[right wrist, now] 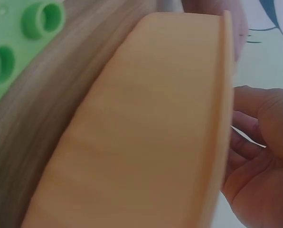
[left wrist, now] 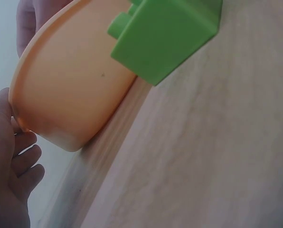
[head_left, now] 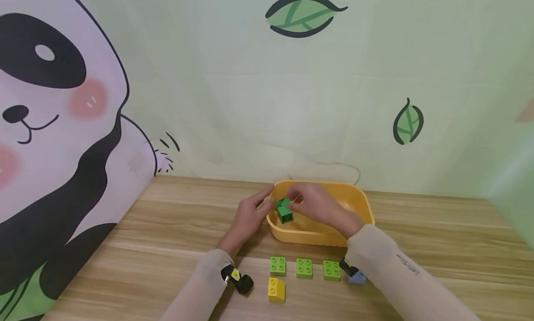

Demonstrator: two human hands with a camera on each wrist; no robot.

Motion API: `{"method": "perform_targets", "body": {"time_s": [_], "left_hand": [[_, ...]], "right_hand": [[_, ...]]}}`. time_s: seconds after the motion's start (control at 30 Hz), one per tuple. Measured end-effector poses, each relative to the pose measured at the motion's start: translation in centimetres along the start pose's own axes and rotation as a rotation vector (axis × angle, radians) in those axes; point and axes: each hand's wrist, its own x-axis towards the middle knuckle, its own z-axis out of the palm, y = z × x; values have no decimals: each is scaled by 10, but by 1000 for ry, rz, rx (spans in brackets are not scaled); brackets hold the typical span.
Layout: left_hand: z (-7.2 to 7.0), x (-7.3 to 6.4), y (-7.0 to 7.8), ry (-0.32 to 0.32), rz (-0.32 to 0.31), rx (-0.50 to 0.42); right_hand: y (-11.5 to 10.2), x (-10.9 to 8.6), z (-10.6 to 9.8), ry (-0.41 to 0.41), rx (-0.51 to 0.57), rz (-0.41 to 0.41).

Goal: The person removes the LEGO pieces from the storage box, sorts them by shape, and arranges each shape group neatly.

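Note:
My left hand [head_left: 249,219] is at the left end of a yellow-orange plastic tub [head_left: 313,237], thumb and fingers to either side of its rim. In the left wrist view its fingers [left wrist: 27,159] curl below the rim. My right hand [head_left: 314,203] reaches over the tub from the right. With thumb and forefinger it pinches at a dark green toy brick [head_left: 285,214], tilted, its side towards me. A further dark green piece [head_left: 282,203] shows right behind that brick. The right wrist view shows the bent right fingers [right wrist: 243,142] beyond the tub wall, their tips hidden.
In front of the tub stand three light green bricks [head_left: 304,268] in a row. A yellow sloped brick [head_left: 276,290] lies nearer me, below the leftmost one. A blue brick [head_left: 357,278] is partly covered by the right wrist. Behind the wooden table [head_left: 187,219] hangs a printed cloth [head_left: 229,103].

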Motion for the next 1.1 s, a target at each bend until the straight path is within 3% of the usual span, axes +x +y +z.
{"method": "perform_targets", "body": {"time_s": [0.4, 0.87, 1.1], "left_hand": [[0, 1, -1, 10, 26, 4], [1, 0, 0, 11, 45, -2], [1, 0, 1, 18, 40, -6]], "right_hand": [[5, 11, 10, -36, -53, -10], [5, 16, 17, -83, -48, 69], [10, 16, 18, -109, -38, 59]]}}
